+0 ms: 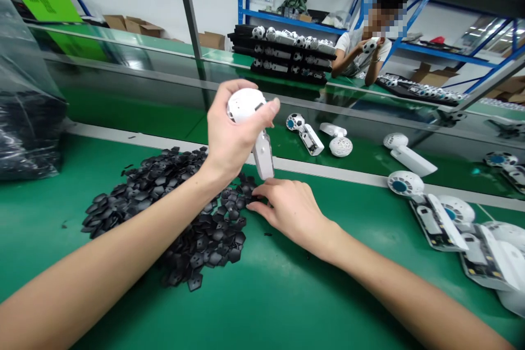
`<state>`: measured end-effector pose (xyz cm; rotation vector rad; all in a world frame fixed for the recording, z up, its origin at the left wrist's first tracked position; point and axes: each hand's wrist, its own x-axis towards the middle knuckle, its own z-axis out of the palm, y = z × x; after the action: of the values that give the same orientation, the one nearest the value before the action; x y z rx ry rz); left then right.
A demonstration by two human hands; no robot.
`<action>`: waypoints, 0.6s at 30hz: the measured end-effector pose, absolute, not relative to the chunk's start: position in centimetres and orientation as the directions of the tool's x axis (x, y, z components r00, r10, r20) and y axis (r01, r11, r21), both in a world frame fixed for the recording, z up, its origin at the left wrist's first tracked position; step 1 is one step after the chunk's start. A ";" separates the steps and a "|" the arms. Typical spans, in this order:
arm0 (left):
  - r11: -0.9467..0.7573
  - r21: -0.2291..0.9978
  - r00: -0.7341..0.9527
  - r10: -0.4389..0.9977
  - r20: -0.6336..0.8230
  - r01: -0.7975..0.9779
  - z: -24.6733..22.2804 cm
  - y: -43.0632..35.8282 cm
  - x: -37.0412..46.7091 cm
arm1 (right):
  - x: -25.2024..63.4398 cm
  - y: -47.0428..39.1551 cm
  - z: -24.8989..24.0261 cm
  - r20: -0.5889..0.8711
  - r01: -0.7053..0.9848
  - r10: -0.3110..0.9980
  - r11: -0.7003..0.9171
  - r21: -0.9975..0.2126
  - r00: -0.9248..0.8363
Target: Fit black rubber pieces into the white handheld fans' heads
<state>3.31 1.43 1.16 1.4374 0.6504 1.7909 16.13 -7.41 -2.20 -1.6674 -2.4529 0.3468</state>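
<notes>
My left hand point(232, 136) is closed around the round head of a white camera-like device point(246, 104), its white body hanging downward below the fingers. Under it, my right hand point(289, 208) reaches the right edge of a heap of small black pentagon pieces point(164, 186). Thumb and forefinger of that hand are pinched together at the heap; whether a piece sits between them is hidden. The heap spreads over the green work surface point(279, 301), partly covered by my left forearm.
More white devices point(435, 219) lie at the right, some with circuit boards exposed. Others, such as a black-patched one point(305, 134), rest on the green belt beyond a pale rail. A plastic bag point(28, 120) of black pieces stands left. Across the line, a person point(363, 49) holds a ball-shaped part near stacked trays point(283, 54).
</notes>
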 end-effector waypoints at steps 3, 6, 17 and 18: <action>-0.665 0.690 -0.177 0.744 0.644 -0.287 2.2 1.8 2.6 | 15.7 -7.2 -2.1 -0.026 0.891 0.931 0.340 -0.300 -0.364; -0.693 0.659 -0.210 0.719 0.663 -0.293 3.0 1.9 1.9 | 15.5 -7.0 -2.1 -0.042 0.863 0.928 0.328 -0.384 -0.371; -0.421 0.817 -0.162 0.907 0.389 -0.394 3.1 1.8 1.8 | 18.3 -7.0 -1.2 -0.091 0.547 0.915 0.152 -0.823 -0.392; -0.378 0.825 -0.145 0.925 0.351 -0.419 3.0 1.8 1.8 | 19.1 -7.2 -0.8 -0.086 0.469 0.915 0.120 -0.875 -0.395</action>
<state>1.80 1.85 2.97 1.0852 0.6948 1.7109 19.09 -7.16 -0.79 -1.3345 -1.9216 1.2168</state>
